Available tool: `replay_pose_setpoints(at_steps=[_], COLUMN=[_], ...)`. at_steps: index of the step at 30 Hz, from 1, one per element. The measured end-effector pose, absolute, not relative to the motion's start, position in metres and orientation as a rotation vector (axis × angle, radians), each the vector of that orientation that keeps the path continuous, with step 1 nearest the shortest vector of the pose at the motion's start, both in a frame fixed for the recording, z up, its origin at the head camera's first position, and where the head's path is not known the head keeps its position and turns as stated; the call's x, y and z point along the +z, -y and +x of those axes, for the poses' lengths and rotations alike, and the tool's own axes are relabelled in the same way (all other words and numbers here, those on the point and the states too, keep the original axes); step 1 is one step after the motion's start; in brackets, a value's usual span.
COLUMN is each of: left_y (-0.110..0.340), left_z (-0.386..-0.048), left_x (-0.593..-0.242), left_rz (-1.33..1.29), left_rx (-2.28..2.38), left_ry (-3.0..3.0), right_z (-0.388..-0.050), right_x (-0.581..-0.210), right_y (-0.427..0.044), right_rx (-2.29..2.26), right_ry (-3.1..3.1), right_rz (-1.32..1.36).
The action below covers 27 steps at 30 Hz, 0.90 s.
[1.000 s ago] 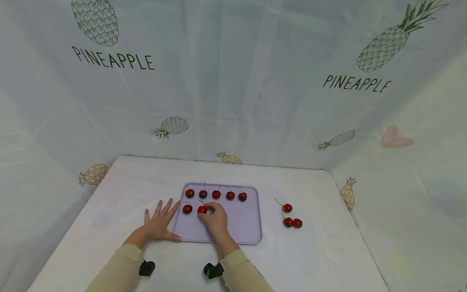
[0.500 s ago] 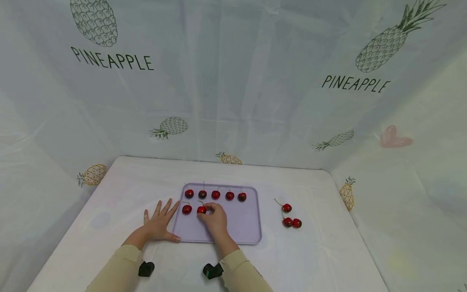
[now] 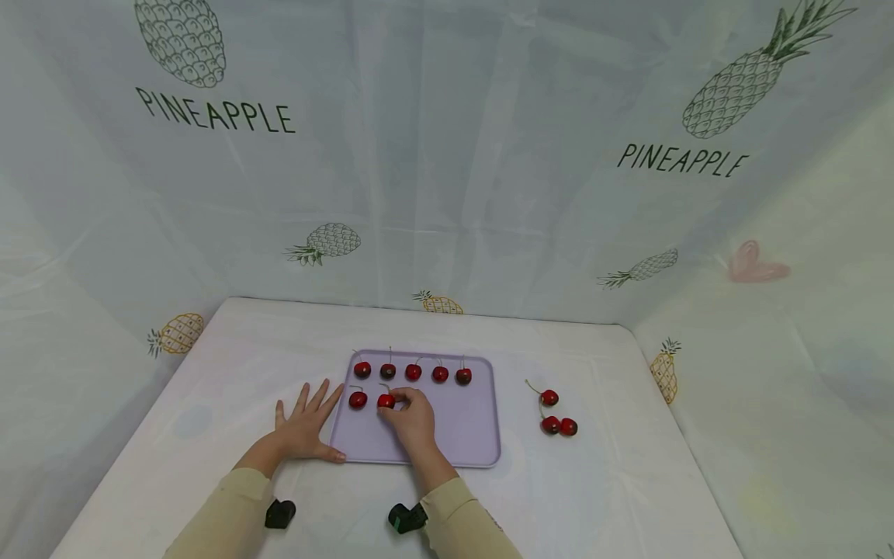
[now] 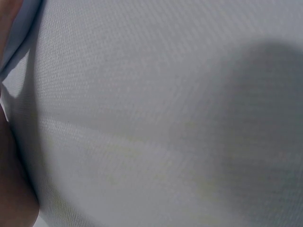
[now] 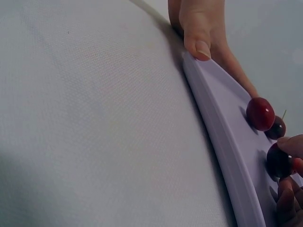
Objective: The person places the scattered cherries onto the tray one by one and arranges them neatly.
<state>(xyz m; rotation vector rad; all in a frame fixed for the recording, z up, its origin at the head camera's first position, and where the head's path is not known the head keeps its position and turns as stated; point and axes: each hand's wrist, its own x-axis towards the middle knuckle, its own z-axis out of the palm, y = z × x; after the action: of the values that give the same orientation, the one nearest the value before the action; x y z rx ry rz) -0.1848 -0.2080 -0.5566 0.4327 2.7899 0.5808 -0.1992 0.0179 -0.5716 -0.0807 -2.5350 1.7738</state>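
A lilac tray point(image 3: 461, 435) lies on the white-covered table, with a back row of several red cherries point(image 3: 414, 372) along its far side. In front of that row, a single cherry point(image 3: 358, 400) sits near the left rim. My right hand point(image 3: 414, 423) pinches another cherry point(image 3: 386, 401) just to its right, between thumb and fingers; the right wrist view shows this pinched cherry point(image 5: 278, 161) close to the tray's surface. With fingers spread, my left hand point(image 3: 304, 429) rests at the tray's left edge, its thumb point(image 5: 202, 49) on the near corner.
To the right of the tray, three loose cherries point(image 3: 551, 425) with stems lie on the table. A dark wrist-worn device point(image 3: 407, 519) shows beside each sleeve. Pineapple-printed cloth point(image 3: 447, 194) hangs behind and around the table. Mostly blurred cloth fills the left wrist view.
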Motion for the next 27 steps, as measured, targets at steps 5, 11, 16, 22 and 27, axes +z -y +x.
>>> replay_pose_setpoints(at_steps=[5,11,16,22,27], left_y=[0.21,0.213,0.213,0.214,0.212], left_z=[-0.189,-0.19,-0.19,-0.191,-0.188], left_x=[-0.571,-0.578,-0.579,-0.574,-0.565], left_rz=[0.44,0.455,0.45,0.448,0.435], left_rx=[0.575,0.619,0.608,0.619,0.619], left_ry=[-2.818,-2.818,-2.816,-2.797,-2.772], right_z=[-0.2,-0.199,-0.195,-0.188,-0.182], right_x=[-0.572,-0.567,-0.562,-0.552,-0.55], right_y=[-0.019,-0.027,-0.042,-0.067,-0.093], right_rx=[1.805,1.899,1.966,1.999,1.997], right_ry=[2.517,2.489,2.44,2.393,2.385], right_rz=[-0.085,-0.066,-0.1,-0.14,-0.166])
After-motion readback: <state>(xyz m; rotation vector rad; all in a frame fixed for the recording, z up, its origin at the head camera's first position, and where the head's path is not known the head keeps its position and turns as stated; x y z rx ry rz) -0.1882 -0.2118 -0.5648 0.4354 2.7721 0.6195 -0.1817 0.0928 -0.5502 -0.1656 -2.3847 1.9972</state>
